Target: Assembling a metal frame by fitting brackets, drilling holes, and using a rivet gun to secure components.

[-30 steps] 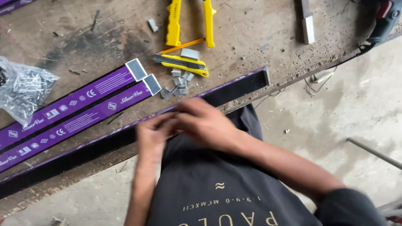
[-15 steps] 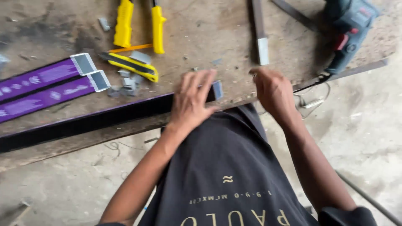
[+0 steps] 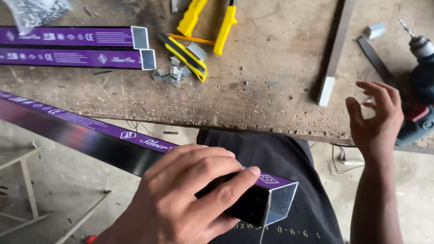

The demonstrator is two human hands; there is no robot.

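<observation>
My left hand (image 3: 190, 199) grips a long rectangular metal tube (image 3: 104, 138) with a purple film on top and a black side. The tube runs from the left edge to its open hollow end (image 3: 278, 205) in front of my black shirt, off the bench. My right hand (image 3: 377, 117) hovers open, fingers spread, over the right edge of the wooden workbench (image 3: 253, 97), close to a power drill (image 3: 418, 90). It holds nothing.
Two shorter purple-filmed tubes (image 3: 77, 47) lie at the bench's back left. Yellow-handled pliers (image 3: 208, 20), a yellow utility knife (image 3: 185, 56) and small metal offcuts (image 3: 169, 74) sit in the middle. A bare metal bar (image 3: 334, 54) lies right of centre. A bag of screws (image 3: 36, 9) is top left.
The long tube lay along the bench edge before; now my left hand has pulled it off and holds its end near my body. My right hand moved right, toward the drill.
</observation>
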